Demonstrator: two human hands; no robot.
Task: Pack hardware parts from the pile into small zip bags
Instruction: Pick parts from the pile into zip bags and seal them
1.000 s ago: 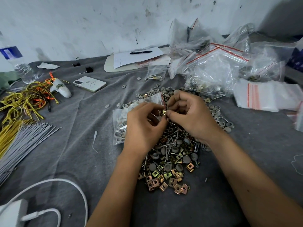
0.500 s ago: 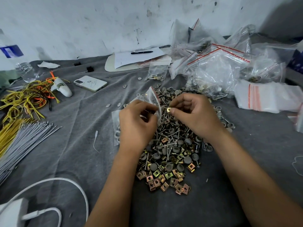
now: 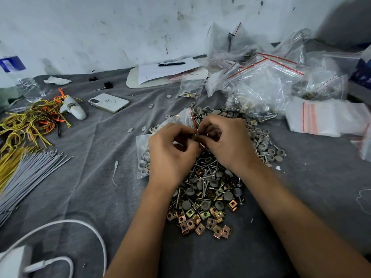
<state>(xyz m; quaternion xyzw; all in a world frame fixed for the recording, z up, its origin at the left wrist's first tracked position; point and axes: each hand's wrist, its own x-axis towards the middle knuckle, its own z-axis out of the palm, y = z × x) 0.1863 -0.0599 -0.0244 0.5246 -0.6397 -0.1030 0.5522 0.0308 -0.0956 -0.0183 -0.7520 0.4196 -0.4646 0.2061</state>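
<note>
A small clear zip bag with a red seal line [image 3: 181, 119] is gripped by the curled fingers of the left hand [image 3: 170, 155]; grey round plastic caps [image 3: 145, 163] are seen inside it, low at its left side. A small metal part [image 3: 193, 135] is pinched between thumb and fingers of the right hand [image 3: 224, 141], right at the bag's mouth. Both hands are held just above the pile of hardware parts [image 3: 208, 197], in which screws, grey caps and brass-coloured square clip nuts are mixed; the clip nuts are gathered at its near edge.

Behind the pile, a heap of large clear zip bags with red seals [image 3: 267, 83] is piled against the wall, with hardware seen in several of them. One small filled bag [image 3: 189, 87] is propped just in front of a white board with paper and a black pen [image 3: 160, 75]. A flat stack of empty white bags [image 3: 323, 117] is laid to the right.

Everything is spread on a wrinkled grey cloth [image 3: 90, 187]. To the left are found a white phone [image 3: 109, 102], yellow and orange wires [image 3: 26, 125] and a bundle of grey cable ties [image 3: 24, 173]. A white cable [image 3: 84, 225] is looped at the near left. The scuffed white wall [image 3: 100, 27] is seen behind.
</note>
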